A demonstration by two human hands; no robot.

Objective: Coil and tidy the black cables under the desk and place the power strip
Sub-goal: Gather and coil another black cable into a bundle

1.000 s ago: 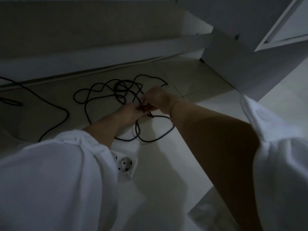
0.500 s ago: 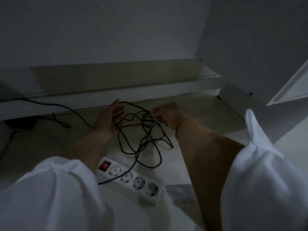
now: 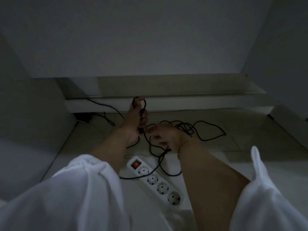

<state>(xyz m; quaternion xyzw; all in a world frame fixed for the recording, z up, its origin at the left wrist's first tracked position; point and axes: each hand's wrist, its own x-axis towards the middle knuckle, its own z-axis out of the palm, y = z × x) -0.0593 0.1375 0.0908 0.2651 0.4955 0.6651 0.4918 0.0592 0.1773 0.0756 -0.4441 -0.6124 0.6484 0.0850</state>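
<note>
Left hand [image 3: 135,120] has its grip clamped on a loop of black cable [image 3: 184,127] at frame centre, right hand [image 3: 166,136] grip too blurred to tell; the floor [image 3: 221,162] tangle may knot, and the strand crossing the power strip [image 3: 160,182], lower centre, may drag it.

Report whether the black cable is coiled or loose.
Mostly loose. The left hand grips one small loop of the black cable; the rest sprawls in tangled loops across the floor beside the right hand.
</note>
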